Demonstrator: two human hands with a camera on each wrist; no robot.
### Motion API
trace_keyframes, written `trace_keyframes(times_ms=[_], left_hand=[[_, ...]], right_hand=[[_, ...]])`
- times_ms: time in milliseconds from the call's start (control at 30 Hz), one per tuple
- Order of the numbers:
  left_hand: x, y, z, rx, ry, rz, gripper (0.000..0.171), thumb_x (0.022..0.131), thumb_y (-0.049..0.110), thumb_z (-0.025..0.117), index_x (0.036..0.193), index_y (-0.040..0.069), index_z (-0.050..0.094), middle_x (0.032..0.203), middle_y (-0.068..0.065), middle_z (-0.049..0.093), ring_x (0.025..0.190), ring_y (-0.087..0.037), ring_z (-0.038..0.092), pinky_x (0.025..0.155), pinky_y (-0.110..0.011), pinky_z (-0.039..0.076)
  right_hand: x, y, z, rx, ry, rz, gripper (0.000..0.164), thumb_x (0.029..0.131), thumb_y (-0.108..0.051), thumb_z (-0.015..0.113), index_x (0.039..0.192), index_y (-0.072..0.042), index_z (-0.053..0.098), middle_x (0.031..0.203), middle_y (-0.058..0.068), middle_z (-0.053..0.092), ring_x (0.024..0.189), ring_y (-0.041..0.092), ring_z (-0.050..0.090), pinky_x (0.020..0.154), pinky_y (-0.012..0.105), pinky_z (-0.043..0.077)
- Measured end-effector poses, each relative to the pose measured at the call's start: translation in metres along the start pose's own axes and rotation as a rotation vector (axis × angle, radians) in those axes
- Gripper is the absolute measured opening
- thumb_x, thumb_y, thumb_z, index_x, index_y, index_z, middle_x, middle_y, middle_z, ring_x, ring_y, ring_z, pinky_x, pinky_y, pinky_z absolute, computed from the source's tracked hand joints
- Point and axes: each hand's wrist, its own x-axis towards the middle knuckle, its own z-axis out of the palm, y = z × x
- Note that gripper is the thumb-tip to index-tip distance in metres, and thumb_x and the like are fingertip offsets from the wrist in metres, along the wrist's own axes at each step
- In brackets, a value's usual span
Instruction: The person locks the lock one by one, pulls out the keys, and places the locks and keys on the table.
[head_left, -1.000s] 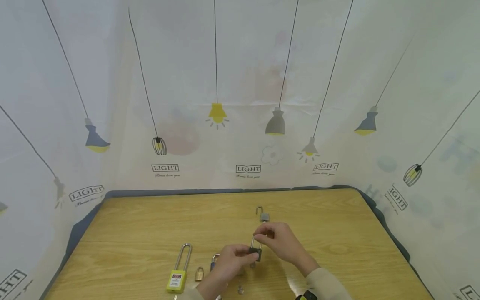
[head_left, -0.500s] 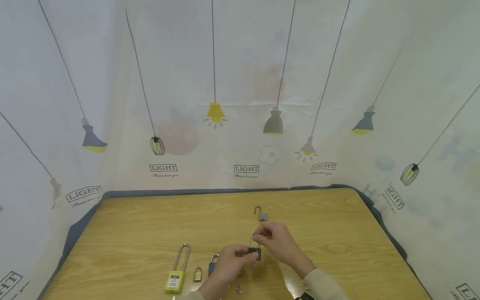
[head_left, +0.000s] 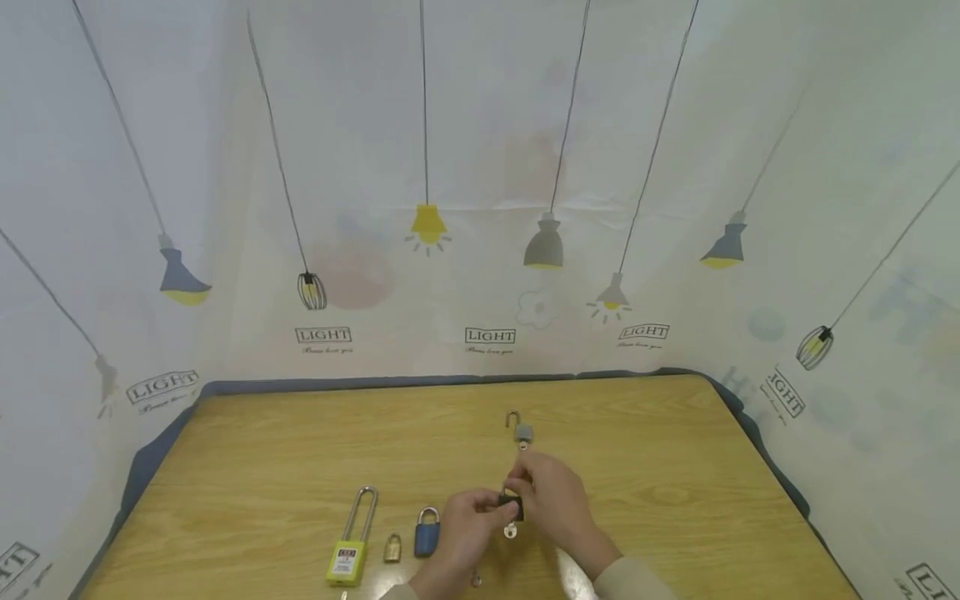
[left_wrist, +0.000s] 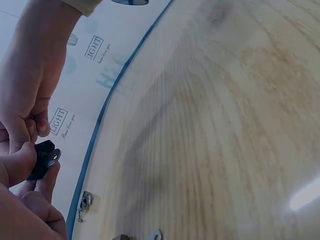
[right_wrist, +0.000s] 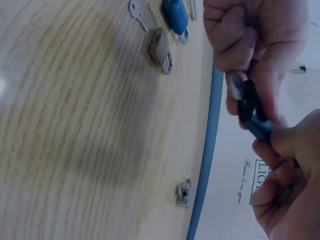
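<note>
My left hand (head_left: pixel 465 529) holds a small black padlock (head_left: pixel 513 506) by its body, above the table. A key (head_left: pixel 511 530) sticks out from the padlock's underside. My right hand (head_left: pixel 557 504) pinches the shackle (right_wrist: pixel 260 129) at the top, its fingers close to the body. In the left wrist view the key's round head (left_wrist: pixel 54 158) shows beside the left fingers. The right hand covers most of the shackle, so I cannot tell whether it is locked. Just beyond the hands lies a grey padlock (head_left: pixel 523 432), its shackle swung out and a key below it.
Left of the hands lie a blue padlock (head_left: pixel 427 533), a small brass padlock (head_left: pixel 393 548) and a yellow long-shackle padlock (head_left: pixel 347 562). The right wrist view shows another padlock (right_wrist: pixel 160 47) and a loose key (right_wrist: pixel 137 14). Printed cloth walls surround the wooden table (head_left: pixel 315 442).
My right hand has come down closer to the padlock body, and less of the shackle shows. The key beneath has come into clearer view. My left hand has kept its grip.
</note>
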Motion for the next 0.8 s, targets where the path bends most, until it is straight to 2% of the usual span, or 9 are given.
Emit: trace_keyframes(times_ms=[167, 367, 533, 667, 733, 800], left_hand=[[0.000, -0.005, 0.002, -0.006, 0.007, -0.004, 0.023, 0.078, 0.027, 0.077, 0.089, 0.007, 0.070, 0.082, 0.000, 0.063, 0.084, -0.018, 0.051, 0.071, -0.033, 0.036], [0.000, -0.010, -0.002, 0.010, -0.054, -0.013, 0.028, 0.080, 0.034, 0.075, 0.093, 0.009, 0.070, 0.086, 0.000, 0.059, 0.086, -0.019, 0.048, 0.070, -0.033, 0.036], [0.000, -0.013, -0.004, 0.016, -0.068, 0.003, 0.027, 0.080, 0.032, 0.075, 0.089, 0.008, 0.070, 0.080, 0.000, 0.058, 0.081, -0.018, 0.048, 0.067, -0.032, 0.037], [0.001, -0.015, -0.005, 0.013, -0.074, -0.007, 0.027, 0.081, 0.031, 0.074, 0.095, 0.008, 0.070, 0.084, 0.001, 0.060, 0.086, -0.018, 0.049, 0.070, -0.032, 0.037], [-0.004, -0.007, -0.007, 0.007, -0.077, -0.012, 0.027, 0.082, 0.028, 0.073, 0.097, 0.006, 0.069, 0.084, 0.000, 0.060, 0.088, -0.018, 0.050, 0.072, -0.033, 0.038], [-0.004, -0.008, -0.007, -0.003, -0.082, -0.015, 0.027, 0.082, 0.028, 0.073, 0.098, 0.006, 0.069, 0.084, 0.001, 0.062, 0.089, -0.018, 0.050, 0.072, -0.033, 0.037]], right_hand=[[0.000, -0.001, 0.001, -0.071, -0.006, -0.005, 0.014, 0.085, -0.018, 0.069, 0.076, -0.019, 0.058, 0.071, -0.012, 0.058, 0.063, 0.002, 0.050, 0.056, 0.021, 0.045], [0.002, 0.005, -0.001, -0.018, -0.055, 0.009, 0.010, 0.087, -0.020, 0.068, 0.080, -0.022, 0.061, 0.074, -0.014, 0.061, 0.065, 0.002, 0.052, 0.057, 0.023, 0.046], [0.003, 0.007, -0.002, 0.002, -0.099, 0.007, 0.008, 0.089, -0.023, 0.066, 0.083, -0.024, 0.061, 0.076, -0.016, 0.060, 0.066, 0.002, 0.052, 0.059, 0.023, 0.047], [0.003, 0.008, -0.002, 0.011, -0.109, -0.004, 0.007, 0.090, -0.023, 0.066, 0.084, -0.024, 0.061, 0.077, -0.016, 0.060, 0.067, 0.003, 0.052, 0.060, 0.024, 0.047], [0.003, 0.008, -0.002, 0.022, -0.116, -0.010, 0.007, 0.090, -0.023, 0.065, 0.085, -0.024, 0.062, 0.079, -0.015, 0.061, 0.069, 0.004, 0.053, 0.062, 0.024, 0.047], [0.002, 0.010, -0.002, 0.032, -0.119, -0.011, 0.005, 0.092, -0.025, 0.063, 0.087, -0.023, 0.062, 0.081, -0.015, 0.062, 0.072, 0.005, 0.053, 0.064, 0.025, 0.047]])
